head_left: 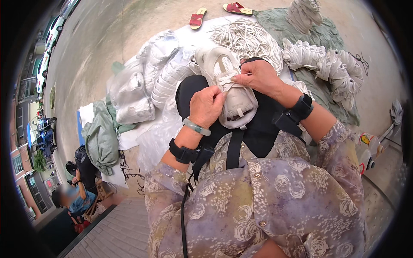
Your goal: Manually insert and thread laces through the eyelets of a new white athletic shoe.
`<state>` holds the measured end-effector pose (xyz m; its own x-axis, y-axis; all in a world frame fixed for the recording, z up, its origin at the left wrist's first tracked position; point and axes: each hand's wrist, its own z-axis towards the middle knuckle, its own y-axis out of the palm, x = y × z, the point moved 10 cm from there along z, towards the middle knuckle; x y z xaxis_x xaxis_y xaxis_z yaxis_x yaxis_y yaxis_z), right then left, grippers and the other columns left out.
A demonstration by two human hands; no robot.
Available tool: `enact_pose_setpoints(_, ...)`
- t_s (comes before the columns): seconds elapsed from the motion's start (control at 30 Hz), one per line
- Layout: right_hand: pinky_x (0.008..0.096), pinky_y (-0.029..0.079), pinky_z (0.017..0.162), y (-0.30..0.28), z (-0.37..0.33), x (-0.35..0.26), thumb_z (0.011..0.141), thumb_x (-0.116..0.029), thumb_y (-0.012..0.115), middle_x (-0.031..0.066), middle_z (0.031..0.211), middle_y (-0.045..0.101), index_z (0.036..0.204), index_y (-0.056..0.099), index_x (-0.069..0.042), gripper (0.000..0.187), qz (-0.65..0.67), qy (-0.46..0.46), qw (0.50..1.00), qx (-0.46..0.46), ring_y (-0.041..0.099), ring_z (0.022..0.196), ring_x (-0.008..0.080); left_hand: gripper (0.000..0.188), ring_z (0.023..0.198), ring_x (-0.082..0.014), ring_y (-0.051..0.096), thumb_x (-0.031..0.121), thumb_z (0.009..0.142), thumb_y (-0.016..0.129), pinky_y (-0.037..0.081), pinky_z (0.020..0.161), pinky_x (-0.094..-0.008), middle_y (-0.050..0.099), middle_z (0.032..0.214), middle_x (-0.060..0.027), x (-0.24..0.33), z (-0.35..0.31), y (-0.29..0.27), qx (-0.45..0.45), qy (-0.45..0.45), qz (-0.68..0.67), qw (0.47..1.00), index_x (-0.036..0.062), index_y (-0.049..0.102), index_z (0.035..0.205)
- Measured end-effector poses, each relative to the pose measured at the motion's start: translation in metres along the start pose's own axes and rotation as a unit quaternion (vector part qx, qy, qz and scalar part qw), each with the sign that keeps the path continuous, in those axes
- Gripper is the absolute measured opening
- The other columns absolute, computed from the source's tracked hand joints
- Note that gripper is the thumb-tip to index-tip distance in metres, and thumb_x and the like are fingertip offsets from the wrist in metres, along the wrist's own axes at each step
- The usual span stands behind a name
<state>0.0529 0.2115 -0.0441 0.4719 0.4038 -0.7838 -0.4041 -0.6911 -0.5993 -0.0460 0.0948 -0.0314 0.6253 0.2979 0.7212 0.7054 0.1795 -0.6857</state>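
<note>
A white sneaker (pixel 237 106) lies on my lap over a black apron, its heel toward me and its toe pointing away. White shoelace (pixel 224 80) crosses the shoe's upper between my hands. My left hand (pixel 207 106) is closed at the shoe's left side, fingertips pinched on the lace. From the right, my right hand (pixel 261 77) pinches the lace too, thumb and forefinger together over the shoe's opening. The exact lace ends in the fingers are too small to make out.
Beyond my knees lies a heap of loose white laces (pixel 247 36). Clear bags of white shoe parts (pixel 133 92) sit to the left. Bundled white pieces (pixel 329 64) rest on green cloth at right. Red slippers (pixel 197 18) lie on the ground; another person (pixel 79 200) sits far left.
</note>
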Motion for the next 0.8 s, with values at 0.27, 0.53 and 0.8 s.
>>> enact_pose_setpoints(0.27,0.0353,0.046,0.057,0.004,-0.006,0.019,0.070,-0.034,0.067,0.0112,0.061,0.061,0.069,0.067,-0.006,0.028,0.072,0.086,0.993,0.029,0.059,0.057,0.0246,0.018,0.050,-0.0107,0.047,0.015,0.080,0.063,0.040,0.049,-0.0275,0.054,0.056,-0.0071,0.000,-0.001,-0.002,0.027,0.030,-0.036,0.999,-0.0005,0.058,0.071)
enact_pose_setpoints(0.53,0.0357,0.046,0.058,0.000,-0.003,0.004,0.069,-0.026,0.065,0.0114,0.063,0.062,0.070,0.067,-0.007,0.019,0.028,0.029,0.998,0.046,0.061,0.061,0.0254,0.018,0.050,-0.0109,0.047,0.014,0.080,0.062,0.040,0.049,-0.0281,0.053,0.055,-0.0069,0.001,-0.001,-0.001,0.033,0.039,-0.036,0.998,-0.0008,0.057,0.070)
enact_pose_setpoints(0.8,0.0379,0.044,0.063,-0.011,-0.013,-0.033,0.069,-0.017,0.061,0.0098,0.070,0.058,0.066,0.058,-0.004,0.014,-0.168,-0.109,0.963,0.180,0.055,0.071,0.0307,0.018,0.050,-0.0077,0.041,0.012,0.078,0.061,0.037,0.048,-0.0263,0.048,0.053,-0.0038,0.001,-0.007,-0.003,0.021,0.003,-0.047,0.999,-0.0010,0.055,0.067)
